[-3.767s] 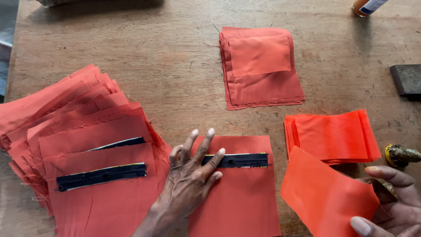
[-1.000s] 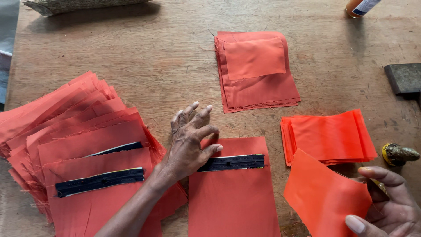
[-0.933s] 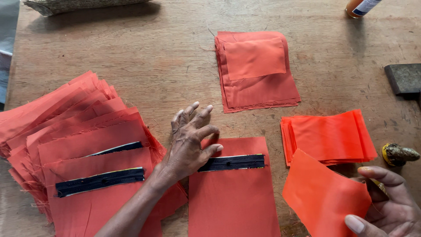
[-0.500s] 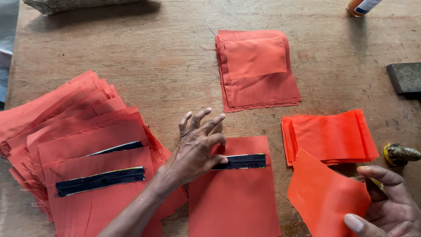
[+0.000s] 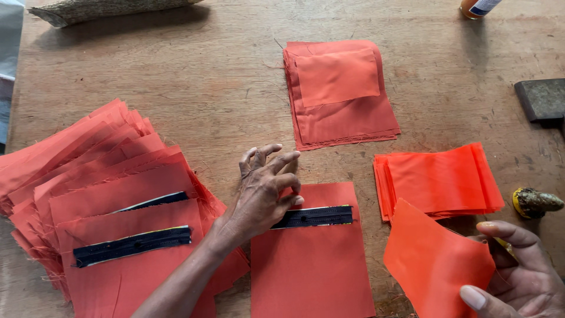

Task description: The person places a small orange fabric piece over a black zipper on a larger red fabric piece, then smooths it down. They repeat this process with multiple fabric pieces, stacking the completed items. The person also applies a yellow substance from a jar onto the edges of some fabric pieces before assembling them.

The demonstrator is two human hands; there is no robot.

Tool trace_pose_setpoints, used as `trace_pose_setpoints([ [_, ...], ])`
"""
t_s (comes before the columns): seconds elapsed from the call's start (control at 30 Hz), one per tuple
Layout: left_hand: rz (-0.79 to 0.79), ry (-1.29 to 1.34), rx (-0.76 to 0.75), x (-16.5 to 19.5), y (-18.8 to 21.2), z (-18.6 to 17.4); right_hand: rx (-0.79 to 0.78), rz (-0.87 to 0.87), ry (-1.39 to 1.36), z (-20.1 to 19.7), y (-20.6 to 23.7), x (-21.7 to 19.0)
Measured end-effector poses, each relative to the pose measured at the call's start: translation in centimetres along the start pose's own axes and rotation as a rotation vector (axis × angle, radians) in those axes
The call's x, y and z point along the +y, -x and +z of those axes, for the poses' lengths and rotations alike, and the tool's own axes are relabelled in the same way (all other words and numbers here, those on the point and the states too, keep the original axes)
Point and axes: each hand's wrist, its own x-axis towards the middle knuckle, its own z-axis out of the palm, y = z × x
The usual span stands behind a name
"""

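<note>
My left hand (image 5: 263, 188) rests with curled, spread fingers on the left end of a black zipper (image 5: 318, 216) that lies across an orange fabric panel (image 5: 309, 265) at the table's front. My right hand (image 5: 518, 274) at the lower right holds up a loose orange fabric piece (image 5: 435, 265) by its edge. Just beyond that piece lies a small stack of bright orange rectangles (image 5: 438, 179).
A fanned pile of orange panels with black zippers (image 5: 112, 206) covers the left of the wooden table (image 5: 176, 70). A stack of orange pieces (image 5: 338, 91) lies at centre back. A dark block (image 5: 541, 99), a yellow-tipped tool (image 5: 535, 201) and a bottle (image 5: 478, 7) sit at the right.
My left hand has lifted from lying flat on the panel to curled fingers at the zipper's left end. The right hand still holds the loose orange piece.
</note>
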Motion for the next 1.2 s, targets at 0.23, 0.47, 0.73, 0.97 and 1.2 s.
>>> trace_pose_setpoints([
  [0.23, 0.022, -0.004, -0.001, 0.1, -0.3, 0.2, -0.014, 0.011, -0.007, -0.6, 0.3, 0.2],
  [0.47, 0.039, 0.003, 0.002, 0.1, -0.3, 0.1, -0.008, 0.02, 0.13, -1.8, 0.5, 0.8],
  [0.73, 0.044, 0.009, 0.019, 0.2, -0.2, 0.1, -0.017, 0.006, 0.121, -2.2, 0.8, 1.2],
  [0.97, 0.023, 0.048, 0.25, 1.7, 0.4, -1.1, -0.002, 0.08, 0.135, -2.1, 0.7, 1.0],
  [1.2, -0.366, 1.029, -0.071, 7.1, 4.5, 1.7, -0.127, 0.131, 0.033, -1.3, 0.5, 1.4],
])
